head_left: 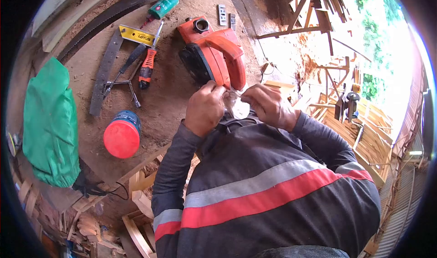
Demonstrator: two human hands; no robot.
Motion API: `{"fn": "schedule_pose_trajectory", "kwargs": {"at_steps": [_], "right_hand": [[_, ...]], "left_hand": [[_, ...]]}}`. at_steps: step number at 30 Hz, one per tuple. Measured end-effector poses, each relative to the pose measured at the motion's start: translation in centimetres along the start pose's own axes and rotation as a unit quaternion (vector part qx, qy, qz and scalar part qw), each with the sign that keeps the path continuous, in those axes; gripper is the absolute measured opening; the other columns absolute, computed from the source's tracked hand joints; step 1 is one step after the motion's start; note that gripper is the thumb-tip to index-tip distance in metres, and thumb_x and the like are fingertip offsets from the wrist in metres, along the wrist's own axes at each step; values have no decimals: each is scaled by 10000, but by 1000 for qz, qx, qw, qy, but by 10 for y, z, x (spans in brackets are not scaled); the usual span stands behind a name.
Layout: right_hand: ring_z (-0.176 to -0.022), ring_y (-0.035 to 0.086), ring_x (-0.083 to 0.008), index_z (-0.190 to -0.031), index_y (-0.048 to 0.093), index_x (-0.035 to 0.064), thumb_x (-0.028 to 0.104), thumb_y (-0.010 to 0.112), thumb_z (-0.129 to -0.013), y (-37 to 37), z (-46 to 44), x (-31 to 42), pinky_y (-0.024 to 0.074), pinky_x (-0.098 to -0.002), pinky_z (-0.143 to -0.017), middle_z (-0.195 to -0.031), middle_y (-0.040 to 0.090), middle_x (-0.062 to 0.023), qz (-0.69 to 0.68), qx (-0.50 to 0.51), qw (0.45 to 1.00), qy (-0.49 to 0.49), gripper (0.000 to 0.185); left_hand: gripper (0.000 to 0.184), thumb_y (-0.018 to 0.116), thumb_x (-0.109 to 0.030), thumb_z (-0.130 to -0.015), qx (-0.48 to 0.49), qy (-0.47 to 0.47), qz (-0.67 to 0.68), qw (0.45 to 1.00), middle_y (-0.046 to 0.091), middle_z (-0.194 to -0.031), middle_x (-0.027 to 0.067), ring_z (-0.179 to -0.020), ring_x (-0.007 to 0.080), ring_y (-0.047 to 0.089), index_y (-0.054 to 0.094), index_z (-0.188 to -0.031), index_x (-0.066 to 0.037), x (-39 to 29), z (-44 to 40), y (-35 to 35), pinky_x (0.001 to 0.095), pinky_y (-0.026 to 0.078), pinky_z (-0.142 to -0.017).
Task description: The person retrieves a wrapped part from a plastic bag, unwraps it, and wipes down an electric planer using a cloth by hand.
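Observation:
In the head view, a small crumpled piece of clear plastic (236,107), which looks like a bag, hangs between my hands, close to my chest. My left hand (205,107) is closed, its fingertips pinching the plastic's left side. My right hand (271,105) pinches it from the right. Whether anything is inside the plastic cannot be made out. Just beyond my fingers, an orange electric planer (218,57) lies on the wooden workbench (166,98). Two small metal pieces (222,15) lie past it.
Left of the planer are a yellow-handled try square (136,35), an orange screwdriver (147,69), a metal socket wrench (132,87) and a green bottle (164,6). A red-lidded jar (121,137) stands nearer. A green cloth bag (51,126) sits far left; timber (368,126) lies right.

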State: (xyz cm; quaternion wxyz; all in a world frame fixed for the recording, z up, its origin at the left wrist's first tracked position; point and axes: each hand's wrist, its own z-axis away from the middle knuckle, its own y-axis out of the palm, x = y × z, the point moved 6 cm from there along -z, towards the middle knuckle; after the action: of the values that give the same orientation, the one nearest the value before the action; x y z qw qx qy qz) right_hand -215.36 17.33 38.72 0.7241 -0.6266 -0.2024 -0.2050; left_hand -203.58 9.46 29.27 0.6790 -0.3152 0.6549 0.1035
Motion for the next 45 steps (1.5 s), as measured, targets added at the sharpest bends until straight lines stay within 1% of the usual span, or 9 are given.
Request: {"fn": "schedule_pose_trajectory", "kwargs": {"at_steps": [7,12,16,22,26,28,37,42,45], "right_hand": [[-649,660,-343,-924,546,9,113,609,-948,-1,13,-38,510,-428,-561,-739,622,-157,16,-8,988,150,124],[-699,662,-326,-959,555,11,85,616,-906,-2,11,-21,513,-426,-597,-790,625,-145,20,9,999,45,109],[-940,610,-298,-1075,578,22,79,610,-752,17,6,4,516,-410,-792,-1020,562,-132,42,178,971,-151,330],[-964,628,-325,-1126,622,71,-14,585,-730,6,-41,5,537,-430,-791,-1026,593,-134,-4,248,965,-84,406],[-842,653,-350,-901,614,9,-32,587,-728,18,-73,10,538,-437,-726,-867,618,-139,-28,200,957,-211,180],[-832,677,-371,-915,640,-16,5,606,-803,30,-80,5,530,-450,-734,-809,659,-227,26,364,931,-31,119],[-697,710,-298,-961,642,-57,54,554,-848,59,-99,5,556,-408,-577,-792,682,-191,104,517,849,-47,181],[-753,683,-386,-768,699,-69,118,592,-793,79,-110,13,532,-462,-663,-781,672,-258,225,588,756,-181,216],[-769,684,-394,-751,702,-86,120,601,-779,85,-114,7,535,-459,-699,-770,668,-270,237,568,760,-207,231]], "left_hand": [[120,626,-102,-846,-94,-84,-5,992,662,-833,182,-749,384,665,681,-888,-4,18,10,15,444,533,-671],[153,662,-148,-874,-72,-210,175,959,649,-690,115,-591,289,646,686,-858,3,32,10,7,363,507,-558],[195,670,-197,-928,-17,-398,597,696,543,-639,-35,-474,29,437,680,-914,-2,17,11,40,196,313,-414],[224,636,-239,-948,-66,-311,696,644,518,-681,-16,-423,43,377,644,-1023,-28,15,37,62,203,280,-391],[195,624,-228,-974,-124,-287,724,615,544,-716,-2,-450,62,411,636,-1029,-41,22,48,83,205,312,-409],[176,614,-227,-986,-133,-264,703,647,569,-736,20,-504,77,458,628,-987,-52,22,51,83,208,350,-448],[194,646,-211,-968,-187,-222,672,681,584,-696,28,-491,87,483,624,-861,-50,14,49,80,222,351,-439],[193,675,-169,-916,-298,-305,431,795,596,-592,45,-524,109,559,664,-794,-20,-3,45,61,282,434,-468],[139,659,-126,-859,-382,-279,103,875,626,-642,163,-574,288,626,657,-798,-1,-11,40,54,397,489,-542]]}}
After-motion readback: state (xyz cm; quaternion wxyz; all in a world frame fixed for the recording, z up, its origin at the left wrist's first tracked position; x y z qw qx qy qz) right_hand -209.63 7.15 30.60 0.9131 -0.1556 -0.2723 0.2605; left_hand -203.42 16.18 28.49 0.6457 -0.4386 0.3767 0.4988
